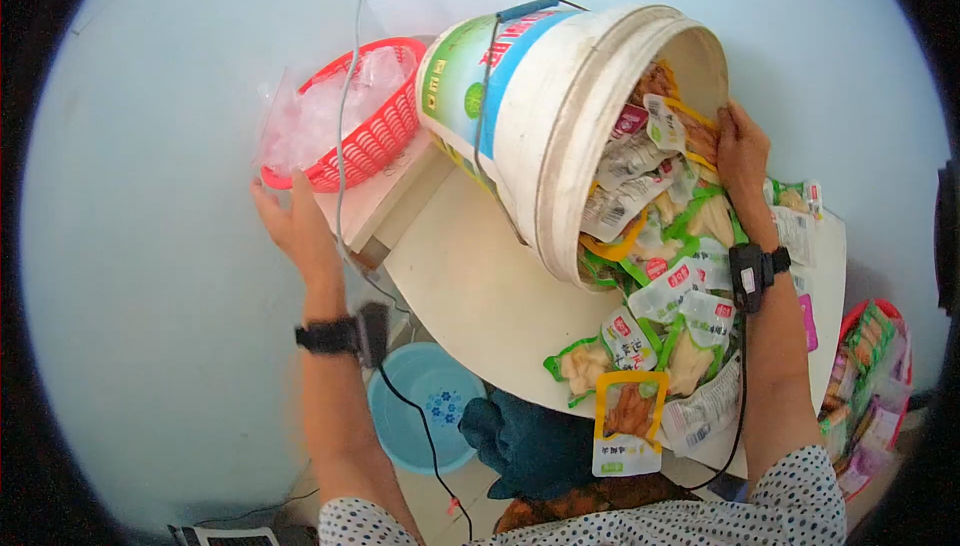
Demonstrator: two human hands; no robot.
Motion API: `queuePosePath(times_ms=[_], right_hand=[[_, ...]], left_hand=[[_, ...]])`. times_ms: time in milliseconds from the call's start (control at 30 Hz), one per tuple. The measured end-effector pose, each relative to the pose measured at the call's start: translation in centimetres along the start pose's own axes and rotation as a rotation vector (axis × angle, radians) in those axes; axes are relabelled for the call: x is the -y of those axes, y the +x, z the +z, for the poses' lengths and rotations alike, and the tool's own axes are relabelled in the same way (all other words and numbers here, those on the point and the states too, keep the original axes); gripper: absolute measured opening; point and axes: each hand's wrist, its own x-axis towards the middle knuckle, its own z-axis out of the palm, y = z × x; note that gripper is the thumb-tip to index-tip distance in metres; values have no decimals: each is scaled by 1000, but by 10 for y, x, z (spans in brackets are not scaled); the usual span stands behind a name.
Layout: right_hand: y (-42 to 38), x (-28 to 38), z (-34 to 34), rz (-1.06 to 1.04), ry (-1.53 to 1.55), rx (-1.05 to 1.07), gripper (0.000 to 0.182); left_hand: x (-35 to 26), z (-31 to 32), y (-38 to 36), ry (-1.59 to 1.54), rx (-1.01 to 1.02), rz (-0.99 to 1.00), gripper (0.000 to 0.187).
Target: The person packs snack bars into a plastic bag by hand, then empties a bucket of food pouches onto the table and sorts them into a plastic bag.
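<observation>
A white plastic bucket lies tipped on its side on the table, its mouth facing right. Sealed snack packets fill its opening and spill out over the tabletop. My right hand is at the bucket's right rim, fingers curled against the edge. At the left, my left hand is raised with fingers apart, fingertips right at the lower rim of a red plastic basket. Clear plastic bags lie in that basket. One packet with a yellow border hangs over the table's front edge.
The white table has a curved front edge. Below it stands a light blue basin beside a dark cloth. Another red basket with packets is at the lower right. A grey cable hangs in front of the first basket.
</observation>
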Motion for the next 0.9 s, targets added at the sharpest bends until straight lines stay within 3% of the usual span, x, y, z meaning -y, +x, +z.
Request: queuePosePath(times_ms=[33,100,200,233,267,333,533,633,900], right_hand=[[1,-2,1,-14,3,-11,23],[2,-6,4,-50,17,-37,22],[-2,-11,4,-85,31,-74,20],[-4,-10,5,-65,31,-67,19],[-4,-8,5,-57,35,-67,18],[-4,-1,7,-92,32,-146,15],[-7,-6,9,-96,28,-150,15],[-6,-8,11,-44,31,-121,14],[1,-14,14,-197,25,-160,14]], left_hand=[[-7,-1,-21,91,43,195,58],[2,8,-70,97,341,116,78],[-30,43,-149,-407,745,-788,90],[-36,57,-154,-505,805,-963,84],[-23,73,-162,-722,917,-860,76],[-17,89,-182,-784,759,-703,67],[-20,94,-188,-827,667,-789,62],[-11,99,-189,-865,679,-740,62],[0,106,-183,-922,697,-745,64]])
